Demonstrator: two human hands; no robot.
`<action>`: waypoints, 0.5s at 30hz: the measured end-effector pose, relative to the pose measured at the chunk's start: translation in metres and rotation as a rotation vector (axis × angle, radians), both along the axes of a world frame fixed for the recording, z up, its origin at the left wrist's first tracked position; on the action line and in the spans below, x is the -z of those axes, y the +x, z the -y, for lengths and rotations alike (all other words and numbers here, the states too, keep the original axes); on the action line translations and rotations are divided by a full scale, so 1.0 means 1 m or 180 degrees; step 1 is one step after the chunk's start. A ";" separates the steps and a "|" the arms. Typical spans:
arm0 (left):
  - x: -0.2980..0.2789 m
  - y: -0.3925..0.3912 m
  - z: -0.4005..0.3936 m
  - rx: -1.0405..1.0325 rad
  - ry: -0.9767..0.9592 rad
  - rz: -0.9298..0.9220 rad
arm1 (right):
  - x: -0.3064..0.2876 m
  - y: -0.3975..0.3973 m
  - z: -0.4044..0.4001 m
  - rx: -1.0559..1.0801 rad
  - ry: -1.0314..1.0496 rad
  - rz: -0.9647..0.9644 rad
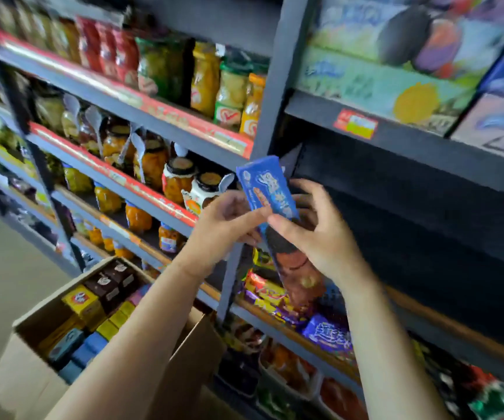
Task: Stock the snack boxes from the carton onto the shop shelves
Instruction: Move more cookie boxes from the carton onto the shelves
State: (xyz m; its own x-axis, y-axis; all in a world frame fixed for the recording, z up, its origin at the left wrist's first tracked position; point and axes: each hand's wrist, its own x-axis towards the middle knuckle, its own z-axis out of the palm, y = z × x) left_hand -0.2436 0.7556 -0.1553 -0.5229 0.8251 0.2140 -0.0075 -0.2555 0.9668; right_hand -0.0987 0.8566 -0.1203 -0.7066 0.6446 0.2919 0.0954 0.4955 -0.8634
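A long blue snack box [267,189] with a brown picture on its lower half is held upright in front of a dark, bare shelf bay [411,213]. My left hand [228,219] pinches its left edge near the middle. My right hand [314,228] grips it from the right, thumb on the front face. An open cardboard carton [32,368] stands at the lower left with several yellow, brown and blue snack boxes [93,310] inside.
Grey shelves [141,189] on the left carry jars of preserved fruit and pickle pouches. A vertical post [272,95] divides the bays. Large printed boxes [396,56] sit on the shelf above. Wrapped sweets [278,298] fill the shelf below my hands.
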 end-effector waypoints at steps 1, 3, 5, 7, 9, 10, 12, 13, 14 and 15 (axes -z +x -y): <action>-0.016 0.013 -0.004 -0.0082 0.0212 0.0132 | -0.012 0.014 0.000 0.0064 0.0236 0.0034; -0.045 0.040 -0.014 -0.0227 0.0573 0.0306 | -0.036 0.042 -0.001 0.0307 0.0817 0.0101; -0.068 0.067 -0.024 -0.0297 0.0803 0.0324 | -0.058 0.067 -0.002 0.0583 0.1401 0.0143; -0.087 0.093 -0.033 -0.0288 0.0987 0.0329 | -0.077 0.090 -0.001 0.0843 0.1789 0.0148; -0.103 0.116 -0.042 -0.0213 0.1165 0.0295 | -0.094 0.111 0.000 0.1110 0.2167 0.0144; -0.111 0.125 -0.046 -0.0150 0.1248 0.0283 | -0.102 0.120 -0.001 0.1219 0.2347 0.0124; -0.128 0.142 -0.054 0.0022 0.1394 0.0321 | -0.119 0.137 -0.005 0.1423 0.2688 0.0027; -0.136 0.149 -0.058 0.0095 0.1444 0.0347 | -0.127 0.144 -0.008 0.1518 0.2867 -0.0033; -0.144 0.155 -0.063 0.0160 0.1464 0.0356 | -0.135 0.151 -0.011 0.1621 0.3058 -0.0071; -0.152 0.162 -0.068 0.0232 0.1472 0.0355 | -0.143 0.157 -0.015 0.1747 0.3260 -0.0086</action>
